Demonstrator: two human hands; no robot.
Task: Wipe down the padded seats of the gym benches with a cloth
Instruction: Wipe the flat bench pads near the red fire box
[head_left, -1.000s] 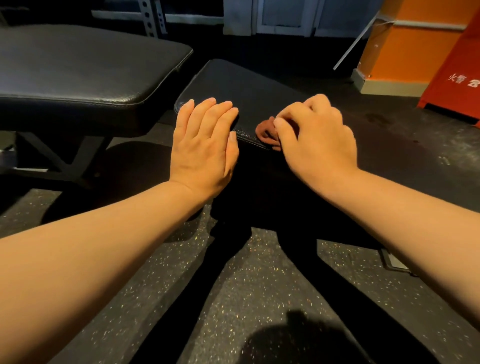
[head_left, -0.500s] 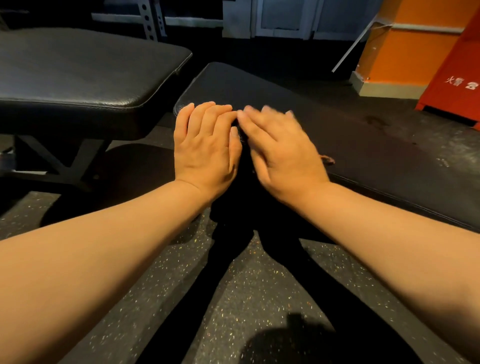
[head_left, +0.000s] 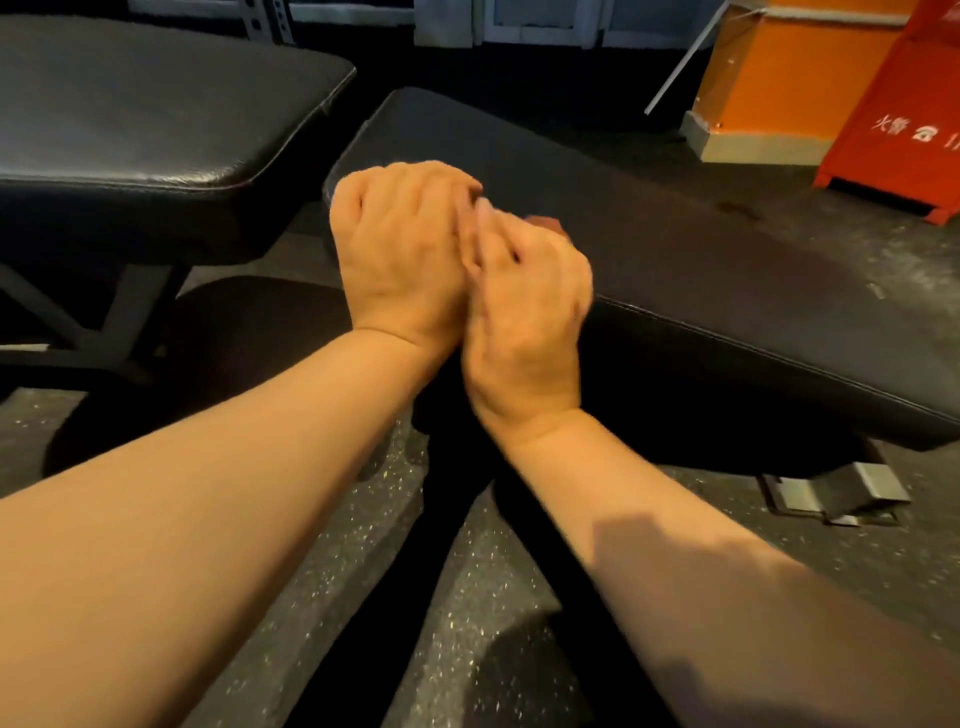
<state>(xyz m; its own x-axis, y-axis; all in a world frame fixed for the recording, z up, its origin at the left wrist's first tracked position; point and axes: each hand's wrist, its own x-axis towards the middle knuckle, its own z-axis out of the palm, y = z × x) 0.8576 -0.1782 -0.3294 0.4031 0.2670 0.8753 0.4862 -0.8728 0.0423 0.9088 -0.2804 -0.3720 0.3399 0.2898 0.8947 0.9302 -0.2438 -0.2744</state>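
Both bare forearms reach forward and the hands meet. The left hand has its fingers curled under, knuckles up. The right hand presses against it, its blurred fingers also curled.

A gym: black padded benches on metal frames stand on speckled rubber flooring.

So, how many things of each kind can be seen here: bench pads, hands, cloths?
Bench pads: 2, the left pad and the right pad
Hands: 2, left hand, right hand
Cloths: 1, the cloth, mostly hidden
Total: 5
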